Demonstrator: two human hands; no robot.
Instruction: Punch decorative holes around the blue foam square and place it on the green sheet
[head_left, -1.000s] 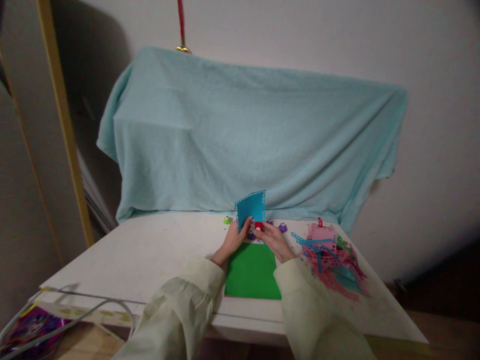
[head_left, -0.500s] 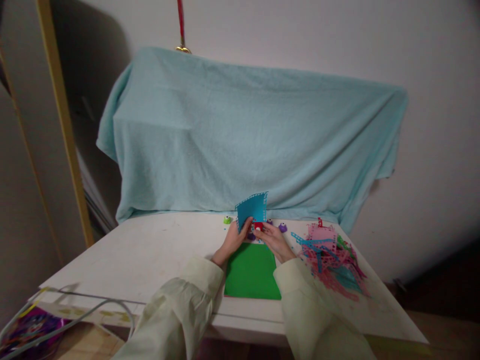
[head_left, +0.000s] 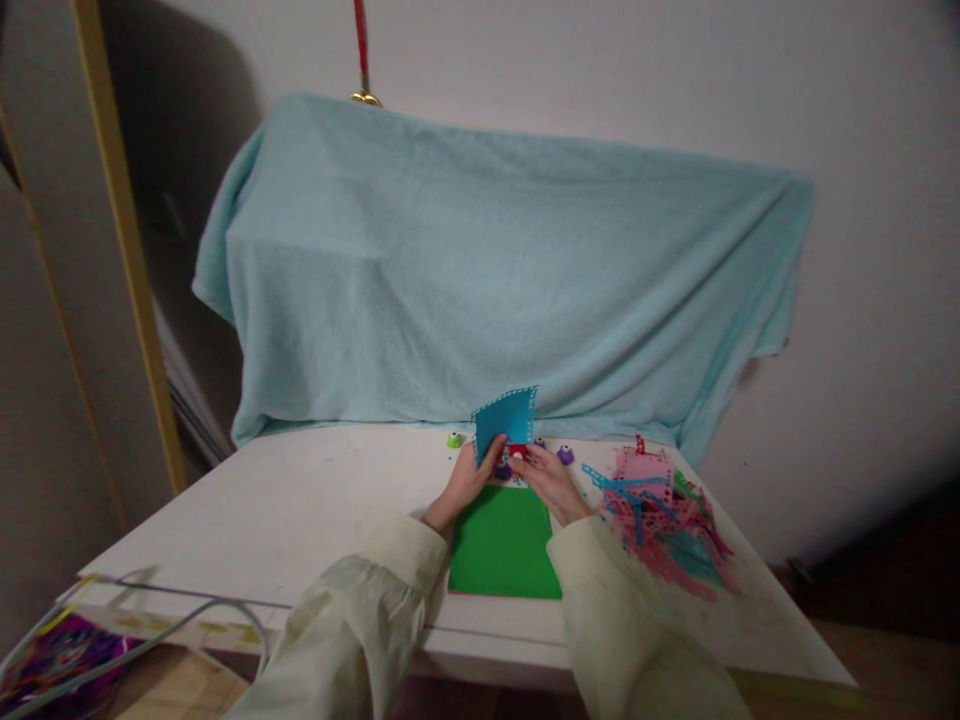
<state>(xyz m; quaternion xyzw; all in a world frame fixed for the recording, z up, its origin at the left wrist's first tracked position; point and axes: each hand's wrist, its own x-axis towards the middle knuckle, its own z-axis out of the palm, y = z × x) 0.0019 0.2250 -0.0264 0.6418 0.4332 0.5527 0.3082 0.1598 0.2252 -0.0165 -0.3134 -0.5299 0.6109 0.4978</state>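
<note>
Upright in my left hand (head_left: 472, 478) is a blue sheet of paper (head_left: 504, 418), its edges cut with rows of small holes. My thumb presses on the front of the sheet. At the paper's lower edge my right hand (head_left: 553, 478) grips a small red craft punch (head_left: 517, 454) with a white spot. The fingers of both hands are close together around it. Below them a green sheet (head_left: 501, 545) lies flat on the white table (head_left: 315, 510). Partly behind my fingers is a purple punch (head_left: 505, 471).
Farther back sit a green punch (head_left: 454, 440) and another purple punch (head_left: 565, 455). Tiny blue scraps lie near the hands. To the right is a pile of pink punched paper strips (head_left: 660, 520). A light blue towel (head_left: 487, 270) hangs behind; a grey cable (head_left: 217, 603) loops at front left.
Almost nothing differs. The blue sheet and the red punch have shifted very slightly to the right; both hands keep their hold.
</note>
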